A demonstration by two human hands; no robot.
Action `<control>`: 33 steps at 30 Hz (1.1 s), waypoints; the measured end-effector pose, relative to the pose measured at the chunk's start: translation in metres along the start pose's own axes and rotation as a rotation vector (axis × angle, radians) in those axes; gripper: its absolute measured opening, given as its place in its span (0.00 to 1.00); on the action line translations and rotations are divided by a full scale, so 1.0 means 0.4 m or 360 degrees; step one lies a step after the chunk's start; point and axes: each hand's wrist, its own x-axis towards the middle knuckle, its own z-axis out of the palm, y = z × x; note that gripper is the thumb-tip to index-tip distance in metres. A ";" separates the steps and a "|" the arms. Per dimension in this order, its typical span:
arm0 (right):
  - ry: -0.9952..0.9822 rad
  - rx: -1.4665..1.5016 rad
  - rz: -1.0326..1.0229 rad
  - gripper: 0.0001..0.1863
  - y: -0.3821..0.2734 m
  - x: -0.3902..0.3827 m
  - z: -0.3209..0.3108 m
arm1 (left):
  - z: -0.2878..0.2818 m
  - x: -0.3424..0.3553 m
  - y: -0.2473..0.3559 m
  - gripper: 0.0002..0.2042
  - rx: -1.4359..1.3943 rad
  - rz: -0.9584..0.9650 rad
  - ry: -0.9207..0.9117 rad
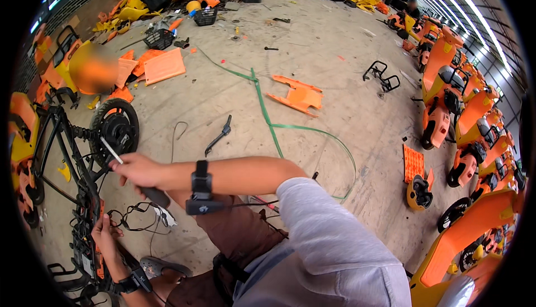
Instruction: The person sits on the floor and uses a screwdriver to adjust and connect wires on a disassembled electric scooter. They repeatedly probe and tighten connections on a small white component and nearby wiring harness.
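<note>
Grey sleeve (335, 223) nearest; right hand (138, 171) grips screwdriver (156, 196); left hand (105, 235) at right edge of black frame (82, 217), grip unclear.

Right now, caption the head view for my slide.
Right hand holding a screwdriver, left hand at a stripped black scooter frame, parked orange scooters to the right.
</note>
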 end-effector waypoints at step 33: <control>0.0285 -0.0771 -0.0555 0.06 0.228 0.263 0.142 | -0.006 0.127 -0.116 0.14 -0.0701 -0.0060 -0.0030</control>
